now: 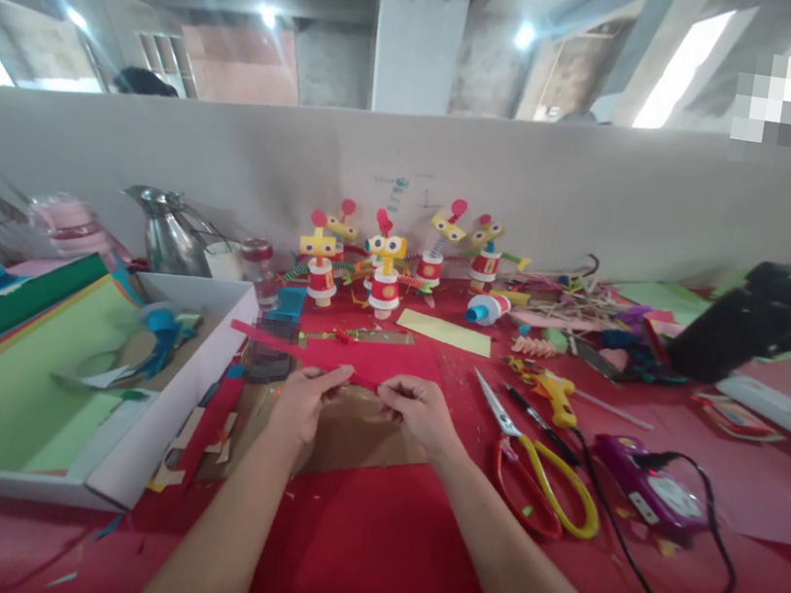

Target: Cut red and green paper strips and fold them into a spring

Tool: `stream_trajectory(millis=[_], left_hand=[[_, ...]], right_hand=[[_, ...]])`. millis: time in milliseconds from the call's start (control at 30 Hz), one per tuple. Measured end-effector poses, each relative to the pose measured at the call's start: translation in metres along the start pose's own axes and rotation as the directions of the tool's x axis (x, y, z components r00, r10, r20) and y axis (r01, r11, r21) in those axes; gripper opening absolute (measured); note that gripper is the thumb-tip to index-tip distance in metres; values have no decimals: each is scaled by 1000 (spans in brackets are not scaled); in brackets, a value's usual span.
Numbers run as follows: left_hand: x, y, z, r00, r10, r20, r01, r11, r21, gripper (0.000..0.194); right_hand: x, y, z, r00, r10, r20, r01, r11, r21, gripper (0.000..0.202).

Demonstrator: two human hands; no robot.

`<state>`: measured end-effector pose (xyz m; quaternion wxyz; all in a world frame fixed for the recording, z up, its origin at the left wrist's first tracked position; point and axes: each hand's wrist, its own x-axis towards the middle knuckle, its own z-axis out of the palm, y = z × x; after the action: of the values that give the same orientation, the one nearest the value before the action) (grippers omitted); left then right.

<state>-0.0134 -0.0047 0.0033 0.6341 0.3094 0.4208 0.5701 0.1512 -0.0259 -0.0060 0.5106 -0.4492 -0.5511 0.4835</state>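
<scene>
A narrow red paper strip (289, 349) stretches out to the left from between my hands. My left hand (308, 397) is closed in a pinch on it, and my right hand (420, 410) pinches its near end. Below them lies a brown cardboard sheet (361, 439), with a red paper sheet (402, 356) just behind. To the right of my right hand, large scissors (521, 452) with red and yellow handles lie with blades nearly together. A black pen (540, 423) and a yellow glue gun (553, 392) are beyond them.
Several paper robot figures (386, 285) stand at the back by a white partition (260, 155). A white box (189, 376) of coloured paper is on the left, near a steel jug (173, 231). A purple power socket (652, 488) with a black cord lies right.
</scene>
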Motion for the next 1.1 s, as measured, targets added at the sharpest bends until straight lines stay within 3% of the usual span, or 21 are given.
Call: stream_trajectory(millis=[233,400,500,600,700,800,967,1100], left_hand=[[11,19,-20,992,5,-127,-23,990,-139,26],[18,36,-33,970,-38,-240,-33,957,-287,15],[17,36,-30,968,-78,-238,-21,922,-386,12],[11,24,-15,980,-135,-148,50,880,-472,10],[1,6,2,981,-187,-52,148,894,-423,11],[-6,-9,14,980,-198,-2,186,923,-338,16],[-7,-18,15,990,-144,5,142,966,-214,24],[-4,-16,12,996,-57,-64,47,987,-156,31]], right_hand=[[3,-5,-13,999,47,-25,-47,999,19,22],[8,-11,-35,990,49,-132,-38,996,82,22],[10,-10,-37,967,63,-248,13,956,294,20],[9,-5,-21,958,88,-272,66,859,508,22],[6,2,3,974,131,-185,-32,886,462,23],[3,7,17,965,116,-236,-14,919,395,26],[2,11,18,961,125,-248,-26,929,370,26],[3,7,13,952,127,-278,-20,934,357,25]])
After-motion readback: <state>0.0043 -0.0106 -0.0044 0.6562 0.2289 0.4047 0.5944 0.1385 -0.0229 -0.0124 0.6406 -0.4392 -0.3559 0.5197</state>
